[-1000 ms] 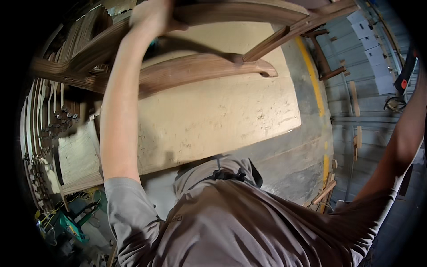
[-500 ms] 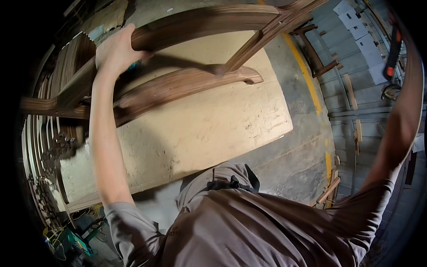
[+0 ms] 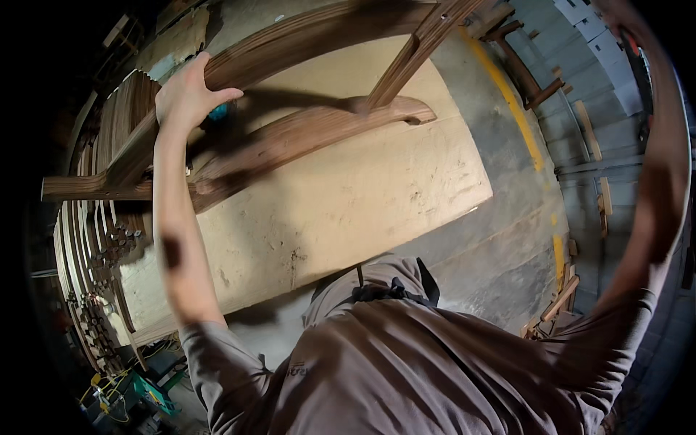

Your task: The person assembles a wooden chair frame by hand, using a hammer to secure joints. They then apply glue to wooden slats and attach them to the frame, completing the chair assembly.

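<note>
A dark brown, striped wooden frame (image 3: pixel 304 51) with curved rails and crosspieces stands over a pale board-topped table (image 3: pixel 362 188). My left hand (image 3: pixel 187 98) grips its far rail near the left end, thumb stretched along the wood, other fingers hidden behind. The frame's nearer curved piece (image 3: pixel 290 141) shows just above the board. A small teal thing (image 3: pixel 217 112) peeks out beside my thumb, its kind unclear. My right hand (image 3: pixel 616 13) is raised at the upper right rim, closed round a black-and-red handle (image 3: pixel 634 51); the tool's other end is out of sight.
Many curved wooden parts (image 3: pixel 94 254) are stacked left of the table. A green tool or case (image 3: pixel 152 391) with yellow cords lies at the lower left. On the right are a yellow floor line (image 3: pixel 507 101), loose wood pieces (image 3: pixel 562 297), another brown frame (image 3: pixel 522 69) and wall papers (image 3: pixel 609 61).
My right hand has risen toward the upper rim with the handle. My left hand stays on the rail, its thumb now straighter. The view has shifted slightly.
</note>
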Motion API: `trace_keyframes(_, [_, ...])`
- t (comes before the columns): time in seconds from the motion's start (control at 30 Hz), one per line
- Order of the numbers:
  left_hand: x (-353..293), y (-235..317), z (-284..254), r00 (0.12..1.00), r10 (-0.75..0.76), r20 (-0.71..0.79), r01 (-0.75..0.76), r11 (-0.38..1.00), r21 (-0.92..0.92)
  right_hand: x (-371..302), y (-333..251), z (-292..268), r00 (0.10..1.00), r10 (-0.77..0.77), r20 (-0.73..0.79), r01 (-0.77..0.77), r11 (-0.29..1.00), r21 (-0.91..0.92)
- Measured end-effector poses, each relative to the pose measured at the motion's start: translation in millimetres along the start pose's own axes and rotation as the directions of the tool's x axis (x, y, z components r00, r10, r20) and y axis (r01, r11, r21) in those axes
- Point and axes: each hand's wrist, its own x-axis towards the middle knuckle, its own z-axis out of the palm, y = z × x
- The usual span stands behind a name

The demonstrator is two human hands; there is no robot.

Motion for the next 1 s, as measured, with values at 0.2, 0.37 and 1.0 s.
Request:
trace_keyframes(0.2, [-16.6,5.4,-2.9,1.000,-0.011,-0.013,0.010,0.999,-0.048,-11.9,35.4,3.4,0.994,-0.076,0.075,0.060,0.979,0.196])
trace_keyframes(0.37, [-116.9,36.3,-19.7,0.984,0.069,-0.163,-0.084,0.992,-0.090,-108.5,147.9,81.4,0.986,0.097,-0.137,0.057,0.571,0.819])
trace_keyframes(1.0, [-486.7,142.3,142.8,0.942,0.301,0.147,-0.260,0.934,-0.245,-765.7,347.8,403.0,0.028,0.768,0.640,-0.792,-0.374,0.483])
